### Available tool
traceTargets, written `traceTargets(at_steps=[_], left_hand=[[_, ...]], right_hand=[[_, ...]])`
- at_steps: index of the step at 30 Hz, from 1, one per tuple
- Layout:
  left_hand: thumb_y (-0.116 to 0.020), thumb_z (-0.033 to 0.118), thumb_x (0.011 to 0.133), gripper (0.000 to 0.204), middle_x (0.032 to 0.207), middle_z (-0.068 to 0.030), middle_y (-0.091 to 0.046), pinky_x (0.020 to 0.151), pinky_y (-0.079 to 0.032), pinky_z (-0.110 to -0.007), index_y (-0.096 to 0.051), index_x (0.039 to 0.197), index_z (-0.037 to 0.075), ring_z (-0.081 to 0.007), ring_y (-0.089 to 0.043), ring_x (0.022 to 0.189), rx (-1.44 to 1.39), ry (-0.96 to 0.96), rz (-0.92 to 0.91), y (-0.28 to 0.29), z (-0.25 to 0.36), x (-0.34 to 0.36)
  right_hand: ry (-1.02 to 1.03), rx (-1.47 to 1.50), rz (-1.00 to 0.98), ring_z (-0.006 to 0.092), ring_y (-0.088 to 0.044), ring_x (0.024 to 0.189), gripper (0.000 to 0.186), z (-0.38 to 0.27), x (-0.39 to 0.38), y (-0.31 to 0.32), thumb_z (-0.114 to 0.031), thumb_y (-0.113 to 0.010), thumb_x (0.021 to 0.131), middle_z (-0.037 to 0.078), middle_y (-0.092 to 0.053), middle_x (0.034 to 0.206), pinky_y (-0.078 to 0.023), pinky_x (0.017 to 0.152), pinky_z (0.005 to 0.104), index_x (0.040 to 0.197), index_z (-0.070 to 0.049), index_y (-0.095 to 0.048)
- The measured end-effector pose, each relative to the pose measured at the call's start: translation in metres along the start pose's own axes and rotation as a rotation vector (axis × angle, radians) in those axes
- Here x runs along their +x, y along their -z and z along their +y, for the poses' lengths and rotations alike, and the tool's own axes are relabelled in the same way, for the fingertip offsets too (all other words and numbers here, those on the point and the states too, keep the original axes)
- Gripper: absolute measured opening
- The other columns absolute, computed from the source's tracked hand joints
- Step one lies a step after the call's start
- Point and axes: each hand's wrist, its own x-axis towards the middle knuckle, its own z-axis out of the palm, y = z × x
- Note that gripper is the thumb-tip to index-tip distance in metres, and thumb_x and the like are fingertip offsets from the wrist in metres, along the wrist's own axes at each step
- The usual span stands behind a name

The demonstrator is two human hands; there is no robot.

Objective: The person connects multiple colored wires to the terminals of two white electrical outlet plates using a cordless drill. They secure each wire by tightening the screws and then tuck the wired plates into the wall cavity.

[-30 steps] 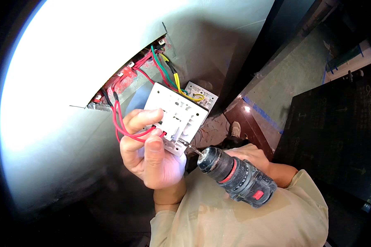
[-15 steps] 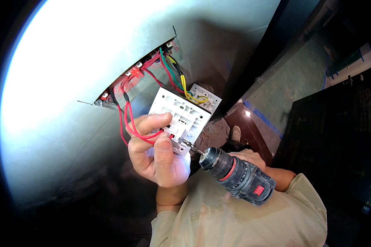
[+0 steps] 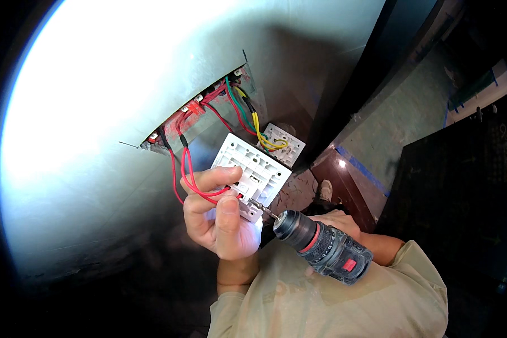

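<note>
My left hand (image 3: 222, 217) is closed on a white electrical wall plate (image 3: 265, 176), its back turned up. Thumb and fingers sit around two red wires (image 3: 192, 186) that enter the plate's terminals. My right hand (image 3: 341, 221), partly hidden behind the tool, grips a black and red cordless drill (image 3: 324, 245). The drill's bit (image 3: 260, 206) points up-left, and its tip meets the back of the plate near the wire terminals. Behind this plate hangs a second white wall plate (image 3: 289, 145), with yellow, green and red wires attached.
A long cut-out (image 3: 194, 107) in the brightly lit wall holds wiring and metal tabs. A dark upright post (image 3: 352, 96) stands to the right of it. Farther right are a dark panel (image 3: 462, 191) and blue tape (image 3: 364, 169) on the floor.
In the view, the cut-out and both plates have shifted slightly right and down. The drill has moved little, and its bit stays at the plate. Both hands keep their holds.
</note>
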Motion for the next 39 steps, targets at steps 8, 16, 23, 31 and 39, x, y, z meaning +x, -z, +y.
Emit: traceTargets(at_steps=[8,16,23,31,39], left_hand=[[-0.061,0.008,0.093,0.008,0.113,-0.0239,-0.067,0.096,-0.051,-0.041,-0.057,0.092,0.001,-0.0242,-0.062,0.101,0.015,-0.022,0.002,0.002,0.001,0.000],[-0.057,0.007,0.092,0.011,0.112,-0.0276,-0.066,0.087,-0.060,-0.046,-0.054,0.090,-0.003,-0.0323,-0.070,0.091,0.049,-0.058,0.016,0.005,-0.001,-0.001],[-0.061,0.011,0.094,0.012,0.113,-0.0224,-0.066,0.094,-0.051,-0.041,-0.054,0.094,0.001,-0.0233,-0.062,0.098,0.054,-0.002,0.008,0.000,0.008,-0.002],[-0.056,0.006,0.092,0.011,0.113,-0.0291,-0.066,0.087,-0.058,-0.044,-0.051,0.090,-0.003,-0.0307,-0.069,0.092,0.209,-0.097,-0.011,0.006,0.002,-0.002],[-0.057,0.007,0.090,0.011,0.116,-0.0290,-0.065,0.093,-0.055,-0.043,-0.050,0.089,-0.002,-0.0272,-0.065,0.095,0.342,-0.083,-0.063,0.015,0.004,0.001]], right_hand=[[0.037,0.001,-0.010,0.0314,-0.077,0.094,0.099,-0.001,0.005,-0.002,-0.038,-0.103,0.056,0.022,-0.074,0.114,-0.062,0.080,0.0379,0.132,0.008,-0.058],[0.005,0.007,-0.040,0.0313,-0.077,0.092,0.097,-0.002,0.005,-0.003,-0.037,-0.103,0.057,0.021,-0.074,0.112,-0.062,0.079,0.0378,0.131,0.007,-0.058],[0.055,-0.002,-0.044,0.0309,-0.077,0.088,0.096,-0.004,0.010,-0.002,-0.034,-0.103,0.058,0.022,-0.074,0.108,-0.063,0.076,0.0367,0.128,0.012,-0.058],[0.063,-0.017,-0.020,0.0299,-0.078,0.087,0.095,-0.005,0.014,-0.002,-0.035,-0.102,0.059,0.020,-0.074,0.107,-0.062,0.076,0.0353,0.130,0.011,-0.058],[0.024,0.023,-0.027,0.0304,-0.076,0.093,0.088,-0.003,0.010,-0.002,-0.030,-0.095,0.067,0.020,-0.072,0.112,-0.061,0.081,0.0357,0.134,0.010,-0.056]])
